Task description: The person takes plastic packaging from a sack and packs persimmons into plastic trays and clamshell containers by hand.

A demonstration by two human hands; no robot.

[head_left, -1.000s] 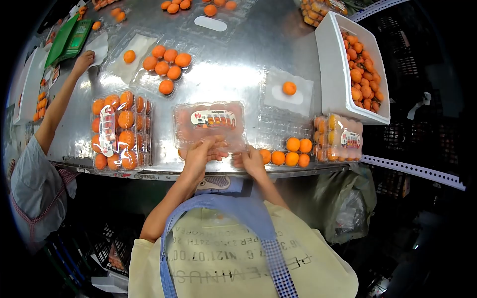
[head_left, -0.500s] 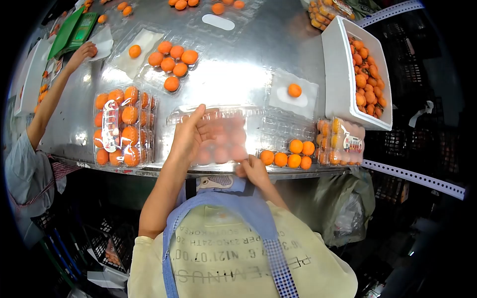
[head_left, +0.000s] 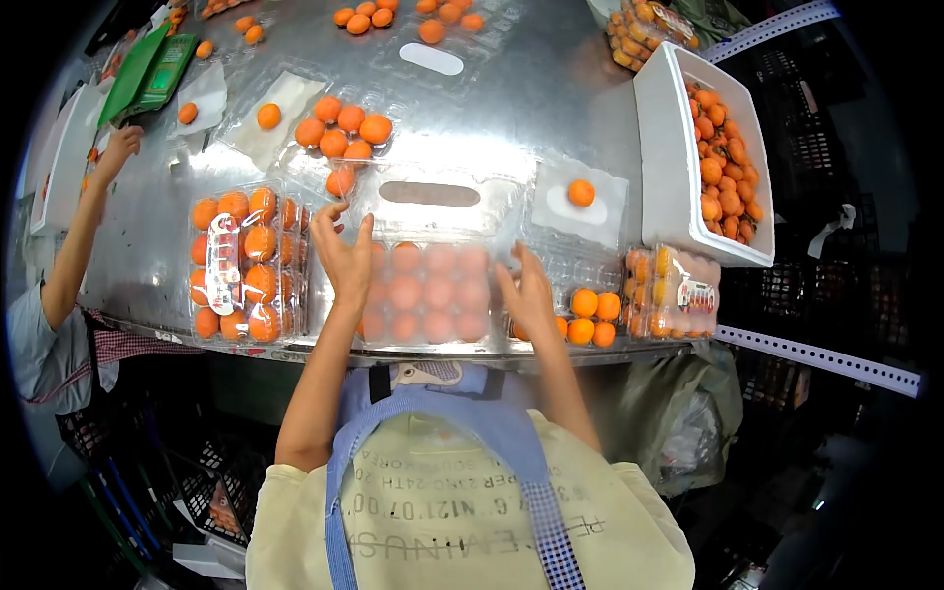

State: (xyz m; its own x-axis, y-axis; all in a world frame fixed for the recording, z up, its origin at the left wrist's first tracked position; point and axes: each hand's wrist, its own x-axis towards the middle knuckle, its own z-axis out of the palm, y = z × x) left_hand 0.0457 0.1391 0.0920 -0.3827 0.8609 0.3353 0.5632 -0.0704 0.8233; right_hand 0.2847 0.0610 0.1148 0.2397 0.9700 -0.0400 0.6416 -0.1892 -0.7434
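Observation:
A clear plastic clamshell box of orange fruit stands before me, a thin whitish sheet (head_left: pixel 425 292) lying over the fruit in it. Its transparent lid (head_left: pixel 430 218), with an oval label area, is folded back behind. At the box's left side is my left hand (head_left: pixel 344 264), fingers spread near the lid's edge; I cannot tell if it touches the plastic. My right hand (head_left: pixel 528 293) is at the right side, thumb and fingers apart, holding nothing visible. Right of it lies another clamshell, part filled with orange fruit (head_left: pixel 594 305), partly hidden by my right hand.
Filled clamshells stand at left (head_left: pixel 236 265) and right (head_left: pixel 678 293). A white foam box (head_left: pixel 671 147) of fruit is at back right. Behind lie a part-filled tray (head_left: pixel 344 133) and a single fruit on a sheet (head_left: pixel 581 193). A co-worker's hand (head_left: pixel 120 149) is at far left.
My left hand has moved off the sheet to the box's left side; my right hand has left the front right corner and opened. The co-worker's hand has drawn away from a fruit.

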